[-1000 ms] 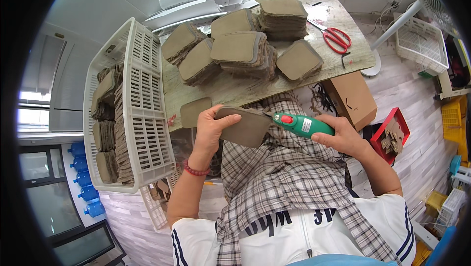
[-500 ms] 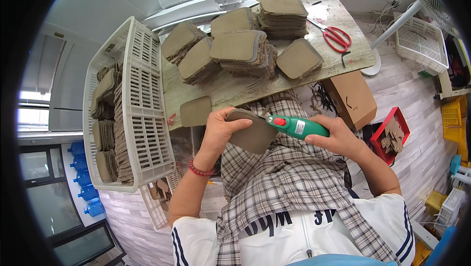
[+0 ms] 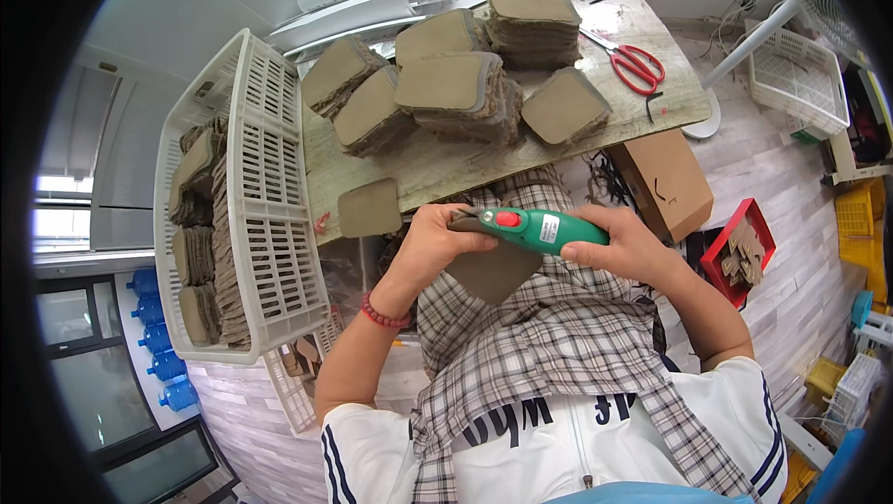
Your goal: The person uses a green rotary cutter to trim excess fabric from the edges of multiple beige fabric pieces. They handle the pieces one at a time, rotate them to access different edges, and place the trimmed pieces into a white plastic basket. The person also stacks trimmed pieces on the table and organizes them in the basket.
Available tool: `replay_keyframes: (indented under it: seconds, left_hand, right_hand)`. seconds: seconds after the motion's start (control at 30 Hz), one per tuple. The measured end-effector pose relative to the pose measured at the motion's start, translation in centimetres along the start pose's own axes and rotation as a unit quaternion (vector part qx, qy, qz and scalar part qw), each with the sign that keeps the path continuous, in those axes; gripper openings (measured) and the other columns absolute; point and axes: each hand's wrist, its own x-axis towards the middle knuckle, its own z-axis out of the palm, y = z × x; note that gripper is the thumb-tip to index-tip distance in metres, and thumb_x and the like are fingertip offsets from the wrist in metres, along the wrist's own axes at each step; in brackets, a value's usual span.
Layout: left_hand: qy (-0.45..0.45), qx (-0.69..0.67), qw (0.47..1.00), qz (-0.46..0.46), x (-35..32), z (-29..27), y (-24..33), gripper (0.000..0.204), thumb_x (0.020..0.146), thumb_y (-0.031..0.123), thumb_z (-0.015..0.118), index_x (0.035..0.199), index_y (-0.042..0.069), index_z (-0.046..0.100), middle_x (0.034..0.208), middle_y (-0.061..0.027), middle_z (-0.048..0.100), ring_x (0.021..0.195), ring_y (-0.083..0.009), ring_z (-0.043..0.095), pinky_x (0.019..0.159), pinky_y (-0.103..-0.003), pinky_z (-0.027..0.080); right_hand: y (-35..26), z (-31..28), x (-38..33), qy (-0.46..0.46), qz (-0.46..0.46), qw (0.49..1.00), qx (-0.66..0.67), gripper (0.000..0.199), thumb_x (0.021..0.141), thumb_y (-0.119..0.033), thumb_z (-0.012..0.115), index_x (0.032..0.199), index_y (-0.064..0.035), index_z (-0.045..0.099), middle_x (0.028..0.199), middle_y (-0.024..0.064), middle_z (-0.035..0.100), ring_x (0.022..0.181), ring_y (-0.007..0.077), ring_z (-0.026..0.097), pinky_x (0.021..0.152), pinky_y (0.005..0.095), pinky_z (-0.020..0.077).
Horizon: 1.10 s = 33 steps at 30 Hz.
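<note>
Green plastic body, red button on top, dark nose at one end: that's the handheld power tool (image 3: 535,228) the person has over their lap, just off the near edge of the bench (image 3: 642,104). Its long axis runs pretty much left to right, nose pointing toward the person's left, tail end buried in the right hand (image 3: 625,245). Right hand fingers are curled tight around the back half of the tool, so it's a solid grip.

Left hand (image 3: 435,242) is closed on a flat brownish-grey pad (image 3: 493,271) with rounded corners, looks like fibre or pressed cardboard. The pad hangs below the tool, and the tool's nose sits right at its top edge by the left thumb. Can't make out the actual tip, it's tucked behind the left hand fingers, and a good part of the pad is covered by the hand and the tool too.

On the bench there are several stacks of the same pads (image 3: 451,90), and one loose pad (image 3: 369,207) lies at the near left corner. Red-handled scissors (image 3: 636,63) sit toward the right edge. A white slatted plastic crate (image 3: 270,206) stands at the left edge of the bench, more pads packed on edge inside. A brown cardboard box (image 3: 662,183) sits under the right end of the bench, partly cut off by it.
</note>
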Motion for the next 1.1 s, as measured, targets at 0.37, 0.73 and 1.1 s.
replay_keyframes:
  seconds: [0.37,0.73,1.1]
  left_hand:
    - [0.106,-0.094,0.989,0.029,-1.0,-3.4,-1.4,0.017,0.076,0.002,0.077,0.090,-0.001,0.069,0.082,-0.0073,0.070,0.070,-0.0119,0.066,0.065,-0.025,0.053]
    - [0.065,-0.073,0.995,-0.005,-0.6,-2.1,-1.5,0.016,0.077,0.001,0.074,0.092,0.000,0.067,0.081,-0.0065,0.070,0.069,-0.0120,0.065,0.064,-0.025,0.053]
    - [0.244,-0.322,0.908,0.112,-2.1,-5.8,-4.2,0.038,0.083,-0.004,0.064,0.119,0.000,0.052,0.111,-0.0131,0.063,0.096,-0.0225,0.065,0.083,-0.036,0.056]
  right_hand:
    - [2.7,-0.5,-1.9,0.048,-0.016,0.995,-0.091,0.046,0.083,-0.035,0.073,0.111,0.0000,0.064,0.083,0.0142,0.068,0.073,0.0225,0.068,0.068,0.0326,0.0520]
    - [0.6,1.2,0.3,0.026,-0.030,0.996,-0.078,0.048,0.083,-0.037,0.073,0.112,0.0000,0.063,0.081,0.0146,0.068,0.072,0.0241,0.069,0.066,0.0336,0.0529]
    - [1.5,2.6,1.0,0.123,-0.008,0.992,0.029,0.045,0.086,-0.032,0.072,0.115,-0.0001,0.061,0.078,0.0062,0.064,0.068,0.0095,0.059,0.063,0.0264,0.0479]
